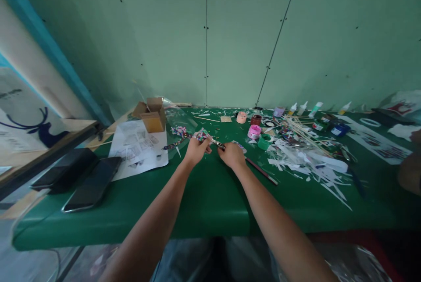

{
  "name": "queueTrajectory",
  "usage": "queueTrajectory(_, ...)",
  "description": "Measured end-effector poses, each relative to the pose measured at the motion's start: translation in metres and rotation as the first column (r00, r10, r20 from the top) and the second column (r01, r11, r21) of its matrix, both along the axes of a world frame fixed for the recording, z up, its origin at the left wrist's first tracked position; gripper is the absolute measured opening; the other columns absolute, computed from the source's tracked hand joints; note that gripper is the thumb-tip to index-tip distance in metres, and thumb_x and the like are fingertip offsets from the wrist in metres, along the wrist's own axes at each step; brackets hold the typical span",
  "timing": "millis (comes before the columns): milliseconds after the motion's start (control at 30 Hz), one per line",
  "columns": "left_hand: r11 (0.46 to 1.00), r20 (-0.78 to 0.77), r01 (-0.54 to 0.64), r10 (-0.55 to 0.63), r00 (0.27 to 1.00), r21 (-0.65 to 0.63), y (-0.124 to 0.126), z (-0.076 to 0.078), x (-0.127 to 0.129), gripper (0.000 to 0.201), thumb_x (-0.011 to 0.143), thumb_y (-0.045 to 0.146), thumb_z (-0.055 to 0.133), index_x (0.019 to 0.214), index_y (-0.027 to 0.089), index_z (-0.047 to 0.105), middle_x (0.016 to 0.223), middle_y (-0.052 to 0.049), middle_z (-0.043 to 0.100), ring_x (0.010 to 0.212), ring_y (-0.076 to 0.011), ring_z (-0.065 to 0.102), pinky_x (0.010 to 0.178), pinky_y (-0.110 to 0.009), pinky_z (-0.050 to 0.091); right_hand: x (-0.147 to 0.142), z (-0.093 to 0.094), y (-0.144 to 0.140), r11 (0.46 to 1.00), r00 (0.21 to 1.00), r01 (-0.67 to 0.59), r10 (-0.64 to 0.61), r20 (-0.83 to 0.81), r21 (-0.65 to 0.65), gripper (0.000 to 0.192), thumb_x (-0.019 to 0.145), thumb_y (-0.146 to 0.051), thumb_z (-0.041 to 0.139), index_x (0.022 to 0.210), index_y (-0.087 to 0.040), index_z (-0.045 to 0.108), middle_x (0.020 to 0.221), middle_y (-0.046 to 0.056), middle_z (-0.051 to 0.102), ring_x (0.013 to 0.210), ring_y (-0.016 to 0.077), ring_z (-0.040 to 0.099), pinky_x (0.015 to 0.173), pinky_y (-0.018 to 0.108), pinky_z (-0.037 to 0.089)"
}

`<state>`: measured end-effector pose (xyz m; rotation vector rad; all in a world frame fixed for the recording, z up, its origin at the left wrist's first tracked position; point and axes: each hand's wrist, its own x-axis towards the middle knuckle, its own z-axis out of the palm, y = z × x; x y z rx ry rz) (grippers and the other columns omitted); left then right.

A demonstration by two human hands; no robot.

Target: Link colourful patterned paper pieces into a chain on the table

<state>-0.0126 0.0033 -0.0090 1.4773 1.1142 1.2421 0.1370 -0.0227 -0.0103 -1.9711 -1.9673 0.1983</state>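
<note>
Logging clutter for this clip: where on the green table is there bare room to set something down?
Bare green table runs along the near edge, between the two phones on the left and the paper scraps on the right, below both hands. The right side is crowded with paint pots, sticks and cuttings. The printed sheet and cardboard box fill the far left.

**Work area: surroundings**

A pale green panelled wall (210,32) with dark vertical seams and small fastener dots stands behind a green-covered rectangular table (210,203). A blue diagonal trim strip (49,45) borders the wall at left. Lighting is dim and even.
</note>
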Motion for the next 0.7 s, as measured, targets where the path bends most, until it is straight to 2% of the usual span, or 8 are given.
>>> queueTrajectory(133,0.999,0.015,0.01,-0.009,1.0,-0.037,0.003,-0.005,0.0,0.023,0.072,0.037,0.059,0.064,0.016,0.055,0.05,-0.002,0.059,0.047,-0.0155,0.06,0.048,-0.026,0.05,0.003,-0.001,0.0,0.999,1.0,-0.024,0.024,-0.006,0.03,0.03,0.087,-0.038,0.046,0.081,-0.019,0.069,0.08,0.01,0.07,0.076,0.0216,0.066,0.063,0.025,0.042)
queueTrajectory(367,0.972,-0.062,-0.119,0.134,0.989,0.2,-0.001,0.003,-0.004,0.013,0.068,0.022,0.062,0.075,0.019,0.051,0.054,0.004,0.057,0.047,-0.0129,0.058,0.047,-0.022,0.046,-0.002,0.005,-0.007,0.997,0.992,-0.05,0.042,0.117,0.065,0.032,0.089,-0.04,0.046,0.082,-0.018,0.068,0.081,0.011,0.07,0.08,0.0217,0.066,0.069,0.027,0.044)
queueTrajectory(433,0.958,-0.061,-0.168,0.186,0.981,0.231,-0.001,0.004,-0.003,0.013,0.067,0.021,0.062,0.074,0.019,0.051,0.054,0.004,0.056,0.048,-0.0128,0.058,0.047,-0.022,0.045,-0.005,0.009,-0.009,0.996,0.991,-0.05,0.041,0.131,0.071,0.032,0.089,-0.041,0.045,0.082,-0.019,0.068,0.081,0.011,0.07,0.08,0.022,0.066,0.07,0.027,0.044)
queueTrajectory(500,0.963,-0.021,-0.172,0.18,0.983,0.208,0.0,0.004,-0.002,0.012,0.068,0.024,0.063,0.072,0.018,0.053,0.056,0.002,0.057,0.049,-0.0128,0.058,0.047,-0.022,0.045,-0.006,0.012,-0.01,0.997,0.993,-0.034,0.027,0.114,0.065,0.033,0.089,-0.042,0.044,0.085,-0.019,0.067,0.082,0.01,0.069,0.081,0.0217,0.066,0.07,0.027,0.044)
queueTrajectory(600,0.988,0.121,-0.101,0.087,0.989,0.114,0.002,0.005,-0.002,0.018,0.071,0.033,0.063,0.069,0.016,0.056,0.057,0.0,0.059,0.047,-0.011,0.055,0.048,-0.023,0.045,0.003,0.014,-0.008,0.996,0.994,0.064,-0.069,0.083,0.068,0.031,0.091,-0.04,0.043,0.093,-0.018,0.066,0.089,0.011,0.068,0.084,0.0205,0.065,0.071,0.026,0.045)
queueTrajectory(700,0.998,0.231,-0.044,0.031,0.972,0.053,0.002,0.009,-0.004,0.024,0.071,0.038,0.062,0.067,0.015,0.057,0.056,0.0,0.059,0.044,-0.0091,0.052,0.047,-0.022,0.044,0.021,0.012,-0.004,0.963,0.959,0.246,-0.259,0.119,0.109,0.03,0.088,-0.035,0.048,0.103,-0.014,0.064,0.103,0.016,0.064,0.091,0.0239,0.064,0.075,0.03,0.046)
